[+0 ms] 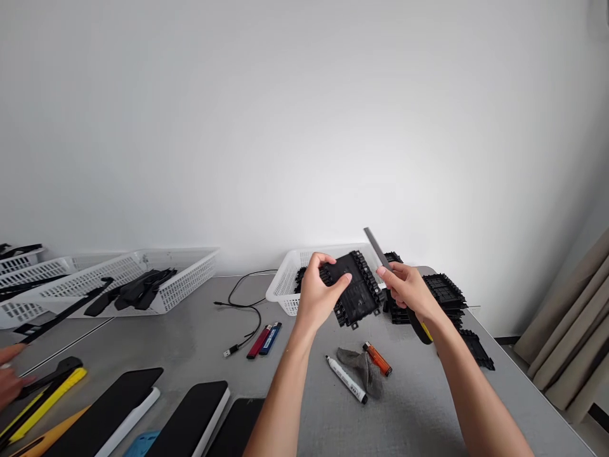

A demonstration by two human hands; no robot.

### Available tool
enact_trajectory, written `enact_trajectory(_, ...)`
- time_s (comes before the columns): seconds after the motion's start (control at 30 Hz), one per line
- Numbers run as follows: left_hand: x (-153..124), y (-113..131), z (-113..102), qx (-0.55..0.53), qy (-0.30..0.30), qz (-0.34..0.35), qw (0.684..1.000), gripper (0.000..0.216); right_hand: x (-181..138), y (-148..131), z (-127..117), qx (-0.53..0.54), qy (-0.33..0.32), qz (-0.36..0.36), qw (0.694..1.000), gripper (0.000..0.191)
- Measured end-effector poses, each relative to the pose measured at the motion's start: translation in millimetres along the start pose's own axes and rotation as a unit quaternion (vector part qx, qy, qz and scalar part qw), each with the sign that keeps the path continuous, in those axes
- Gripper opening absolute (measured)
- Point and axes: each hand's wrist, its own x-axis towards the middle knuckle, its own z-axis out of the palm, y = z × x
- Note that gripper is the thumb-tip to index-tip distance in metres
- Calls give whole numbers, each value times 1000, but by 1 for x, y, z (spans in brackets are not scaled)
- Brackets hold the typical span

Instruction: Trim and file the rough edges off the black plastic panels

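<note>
My left hand [318,291] grips a black ribbed plastic part [354,291] by its left edge and holds it up above the grey table [190,343]. My right hand [408,287] is closed on a utility knife [387,270] with a yellow-and-black handle. Its long grey blade points up and to the left, right beside the part's upper right edge. Both hands hover in front of a white basket [288,279] that holds more black parts.
A stack of black parts [445,295] stands to the right. On the table lie a white marker [346,379], a grey rag [364,368], an orange lighter [378,359], red and blue lighters [264,339] and a black cable [240,304]. White baskets [143,279] stand at left. Another person's hand [9,381] shows at the left edge.
</note>
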Motion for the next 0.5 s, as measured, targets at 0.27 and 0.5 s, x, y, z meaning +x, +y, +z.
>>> enact_trajectory(0.27,7,-4,-3,-95,121,-22,988,45,-1,2,10,85,-89,1,992,41)
enact_trajectory(0.5,4,2,-2,-162,-18,-113,980,50,5,5,7,117,56,-20,991,43)
